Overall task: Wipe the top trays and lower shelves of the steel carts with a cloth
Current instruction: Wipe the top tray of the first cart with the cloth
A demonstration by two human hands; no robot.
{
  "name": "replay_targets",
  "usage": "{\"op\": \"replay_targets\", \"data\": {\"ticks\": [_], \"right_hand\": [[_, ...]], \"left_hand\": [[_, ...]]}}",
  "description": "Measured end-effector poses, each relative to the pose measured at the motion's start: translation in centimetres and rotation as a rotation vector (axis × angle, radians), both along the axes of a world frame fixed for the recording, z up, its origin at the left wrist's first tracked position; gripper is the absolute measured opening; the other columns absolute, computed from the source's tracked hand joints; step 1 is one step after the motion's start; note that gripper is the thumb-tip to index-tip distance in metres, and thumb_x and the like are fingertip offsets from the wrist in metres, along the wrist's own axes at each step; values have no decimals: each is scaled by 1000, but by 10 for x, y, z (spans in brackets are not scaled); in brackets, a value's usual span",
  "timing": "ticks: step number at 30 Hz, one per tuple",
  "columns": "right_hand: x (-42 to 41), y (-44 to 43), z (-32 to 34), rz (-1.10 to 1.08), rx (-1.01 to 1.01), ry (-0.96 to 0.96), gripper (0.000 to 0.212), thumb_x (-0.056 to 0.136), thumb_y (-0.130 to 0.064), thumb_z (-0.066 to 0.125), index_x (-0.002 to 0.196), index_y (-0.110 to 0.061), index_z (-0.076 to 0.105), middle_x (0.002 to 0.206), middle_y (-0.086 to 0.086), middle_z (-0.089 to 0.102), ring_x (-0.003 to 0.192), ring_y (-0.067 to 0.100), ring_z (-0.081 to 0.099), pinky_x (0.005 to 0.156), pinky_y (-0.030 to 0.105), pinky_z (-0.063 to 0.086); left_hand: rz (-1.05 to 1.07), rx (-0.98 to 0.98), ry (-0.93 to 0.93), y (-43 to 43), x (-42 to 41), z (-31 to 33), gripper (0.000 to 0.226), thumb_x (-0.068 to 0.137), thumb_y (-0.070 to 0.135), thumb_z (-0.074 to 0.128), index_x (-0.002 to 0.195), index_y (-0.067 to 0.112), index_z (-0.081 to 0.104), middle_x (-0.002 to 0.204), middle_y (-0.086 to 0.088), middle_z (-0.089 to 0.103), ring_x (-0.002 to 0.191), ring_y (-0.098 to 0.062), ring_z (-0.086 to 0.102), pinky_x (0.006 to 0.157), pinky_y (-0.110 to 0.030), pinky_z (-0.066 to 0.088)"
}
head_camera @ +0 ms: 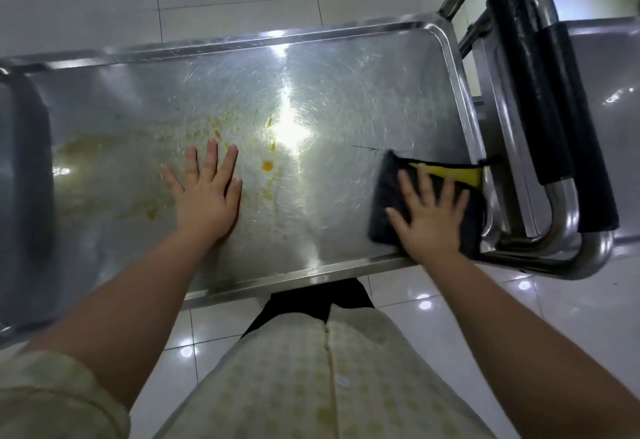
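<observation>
The steel cart's top tray [363, 68] lies across the view, scratched and shiny, with yellow-orange smears and drops [267, 165] left of its middle. My right hand [429, 217] presses flat with spread fingers on a dark grey cloth with a yellow side [384, 196] at the tray's right front corner. My left hand [204, 192] rests flat on the bare tray just left of the stains, fingers spread, holding nothing.
Steel push handles with black foam grips [540, 99] stand at the tray's right end. A second cart's tray [609, 92] lies beyond them on the right. A curved steel handle [24, 168] bounds the left end. White glossy floor tiles [433, 303] surround the cart.
</observation>
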State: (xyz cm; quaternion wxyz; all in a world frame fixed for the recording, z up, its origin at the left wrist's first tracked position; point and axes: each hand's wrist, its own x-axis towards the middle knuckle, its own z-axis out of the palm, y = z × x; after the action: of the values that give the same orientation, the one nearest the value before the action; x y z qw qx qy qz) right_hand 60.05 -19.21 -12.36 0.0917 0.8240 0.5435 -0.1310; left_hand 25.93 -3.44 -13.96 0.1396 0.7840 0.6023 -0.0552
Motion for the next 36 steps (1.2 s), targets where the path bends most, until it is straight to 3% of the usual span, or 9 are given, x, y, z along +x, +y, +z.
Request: {"op": "replay_targets", "data": {"ticks": [4, 7, 12, 16, 20, 26, 30, 33, 36], "right_hand": [[-120, 20, -1, 394, 44, 89, 71, 88, -72, 24, 153, -44, 11, 163, -6, 7, 147, 43, -4, 113, 65, -8], [-138, 32, -3, 531, 53, 120, 69, 90, -73, 21, 153, -46, 10, 164, -9, 5, 148, 37, -6, 114, 64, -7], [-26, 9, -4, 246, 97, 51, 72, 85, -74, 27, 151, -47, 15, 162, -8, 16, 148, 36, 11, 116, 62, 4], [55, -16, 2, 2, -9, -14, 70, 86, -74, 12, 149, -49, -2, 164, -6, 6, 148, 38, 0, 114, 65, 0], [-8, 4, 1, 21, 1, -23, 73, 84, -73, 11, 151, -44, 1, 164, -4, 2, 146, 44, -1, 113, 66, -3], [-174, 32, -2, 478, 54, 103, 71, 90, -72, 25, 153, -43, 13, 164, -5, 7, 148, 42, -2, 112, 69, -4], [-129, 26, -3, 475, 97, 87, 70, 88, -74, 24, 152, -48, 10, 163, -9, 8, 150, 33, -1, 114, 66, -1], [-43, 5, -1, 216, 87, 48, 71, 86, -73, 26, 151, -47, 15, 162, -7, 14, 148, 36, 8, 114, 65, 2], [11, -9, 4, 61, -13, 17, 72, 85, -76, 13, 151, -48, 5, 164, -6, 5, 148, 36, 0, 114, 66, 1]], "left_hand": [[12, 10, 19, 2, 0, -2, 53, 102, 47, 19, 151, 45, -3, 163, 8, -6, 150, -26, -10, 109, -63, -17], [1, 22, 15, 2, -1, -4, 53, 103, 48, 17, 151, 45, -3, 163, 8, -5, 150, -25, -9, 110, -62, -17], [-3, 20, -4, 2, 1, -5, 52, 102, 50, 16, 152, 45, 1, 163, 8, -3, 150, -25, -8, 107, -57, -23], [-12, 33, 3, 1, 0, -7, 53, 100, 52, 12, 152, 46, 1, 164, 7, -2, 150, -26, -7, 101, -47, -36], [-5, 45, 9, 2, -1, -11, 53, 101, 51, 11, 152, 47, -1, 164, 6, -2, 150, -27, -7, 106, -57, -26], [-28, 21, 9, 3, -4, -6, 53, 102, 49, 13, 153, 44, -1, 163, 7, -6, 149, -27, -11, 109, -63, -17], [-28, 13, -60, 4, -10, 3, 54, 104, 39, 28, 155, 35, 10, 164, 0, -1, 149, -30, -8, 114, -61, -10], [73, 37, -46, 3, -44, 7, 56, 103, 36, 33, 156, 30, 15, 164, -2, 3, 150, -30, -5, 115, -58, -7], [132, -25, -4, 3, -77, 4, 58, 102, 45, 28, 156, 34, 10, 164, 0, -2, 149, -29, -9, 116, -58, -9]]}}
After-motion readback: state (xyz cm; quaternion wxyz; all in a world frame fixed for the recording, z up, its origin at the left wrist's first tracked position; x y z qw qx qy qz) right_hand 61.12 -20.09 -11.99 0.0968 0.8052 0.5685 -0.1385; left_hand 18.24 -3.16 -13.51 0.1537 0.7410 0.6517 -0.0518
